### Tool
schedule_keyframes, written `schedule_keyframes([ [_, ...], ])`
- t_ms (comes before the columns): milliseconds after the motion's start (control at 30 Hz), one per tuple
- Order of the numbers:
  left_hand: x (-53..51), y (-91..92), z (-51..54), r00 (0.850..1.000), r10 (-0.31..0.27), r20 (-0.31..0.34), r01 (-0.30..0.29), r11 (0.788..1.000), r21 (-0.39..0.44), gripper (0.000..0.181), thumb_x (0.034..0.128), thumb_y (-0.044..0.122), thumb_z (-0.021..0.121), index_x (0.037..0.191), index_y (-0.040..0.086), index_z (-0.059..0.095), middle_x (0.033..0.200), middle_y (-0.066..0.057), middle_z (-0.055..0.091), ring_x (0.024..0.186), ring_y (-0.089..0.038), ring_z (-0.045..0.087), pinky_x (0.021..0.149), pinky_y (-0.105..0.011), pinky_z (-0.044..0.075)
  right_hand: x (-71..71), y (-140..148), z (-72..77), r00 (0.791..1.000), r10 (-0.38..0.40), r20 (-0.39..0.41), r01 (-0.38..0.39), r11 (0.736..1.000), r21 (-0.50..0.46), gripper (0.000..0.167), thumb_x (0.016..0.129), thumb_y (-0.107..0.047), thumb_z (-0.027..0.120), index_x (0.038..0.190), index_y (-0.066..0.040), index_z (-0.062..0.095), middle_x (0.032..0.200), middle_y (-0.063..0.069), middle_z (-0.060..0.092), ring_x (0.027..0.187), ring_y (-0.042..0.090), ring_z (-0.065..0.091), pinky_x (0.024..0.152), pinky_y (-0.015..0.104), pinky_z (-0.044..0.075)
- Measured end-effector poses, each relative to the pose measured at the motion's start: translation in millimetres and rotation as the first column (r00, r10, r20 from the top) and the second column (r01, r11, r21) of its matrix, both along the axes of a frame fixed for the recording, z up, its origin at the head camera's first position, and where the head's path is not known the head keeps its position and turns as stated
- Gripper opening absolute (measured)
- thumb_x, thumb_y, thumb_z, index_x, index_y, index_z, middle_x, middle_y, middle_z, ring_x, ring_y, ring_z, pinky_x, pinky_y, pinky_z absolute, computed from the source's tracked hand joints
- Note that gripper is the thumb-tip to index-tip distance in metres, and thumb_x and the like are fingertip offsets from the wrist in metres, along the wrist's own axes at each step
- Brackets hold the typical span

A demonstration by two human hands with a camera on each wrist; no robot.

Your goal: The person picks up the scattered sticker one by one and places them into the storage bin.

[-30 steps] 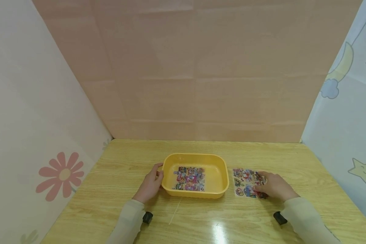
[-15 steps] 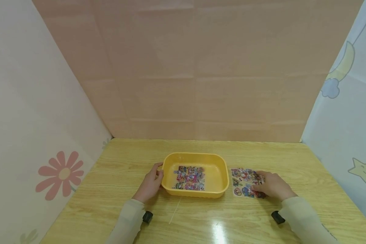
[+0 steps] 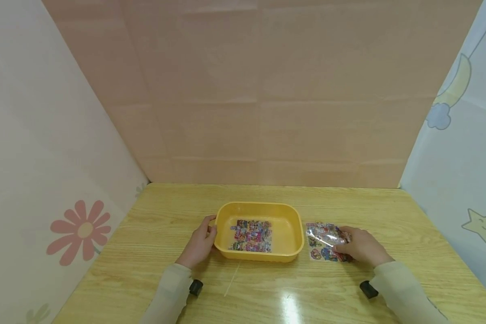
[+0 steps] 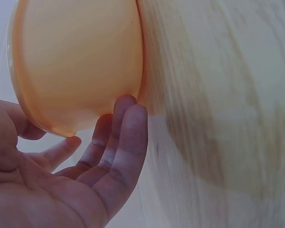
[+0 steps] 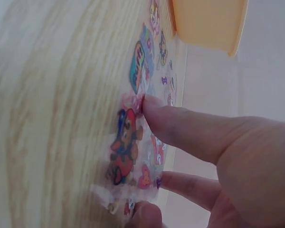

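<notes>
A yellow plastic basin (image 3: 289,234) stands on the table, with a colourful sticker sheet (image 3: 253,236) lying flat inside it. At its left end my left hand (image 3: 199,243) grips the rim; the left wrist view has the fingertips (image 4: 133,118) against the outer wall (image 4: 85,61). Just right of the basin is a second sticker sheet (image 3: 317,243), clear with cartoon figures. My right hand (image 3: 364,246) pinches its right edge between thumb and fingers. In the right wrist view the thumb (image 5: 180,126) presses on the sheet (image 5: 126,147), which bends near it.
The wood-grain table (image 3: 324,292) runs back to a tan paper-covered wall (image 3: 263,103). Pale side panels with a flower (image 3: 81,231) and a star (image 3: 483,227) border it left and right. A thin pale line (image 3: 231,281) shows in front of the basin.
My right hand and the sticker sheet have shifted slightly left, towards the basin. A bright glare now crosses the sheet as it bends. The left hand and basin stay put.
</notes>
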State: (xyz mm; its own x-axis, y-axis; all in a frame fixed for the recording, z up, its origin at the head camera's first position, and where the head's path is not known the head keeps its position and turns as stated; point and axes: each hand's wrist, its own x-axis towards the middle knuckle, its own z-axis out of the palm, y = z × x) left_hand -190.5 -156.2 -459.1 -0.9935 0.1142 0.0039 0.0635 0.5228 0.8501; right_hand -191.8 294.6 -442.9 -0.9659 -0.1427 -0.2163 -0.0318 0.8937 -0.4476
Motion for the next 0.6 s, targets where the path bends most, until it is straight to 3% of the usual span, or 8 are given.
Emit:
schedule_keyframes([
  [600, 1.7, 1.1, 3.7, 1.000, 0.004, 0.011, -0.004, 1.000, -0.001, 0.041, 0.1089, 0.018, 0.041, 0.149, 0.008, 0.039, 0.098, -0.013, 0.059, 0.072, -0.017, 0.059, 0.065, -0.034, 0.056, 0.2, -2.6, 0.6, 0.999, -0.043, 0.020, 0.044, 0.997, -0.068, 0.081, 0.086, -0.041, 0.076, 0.143, 0.008, 0.045, 0.135, 0.039, 0.049, 0.122, 0.061, 0.045, 0.090, 0.069, 0.043],
])
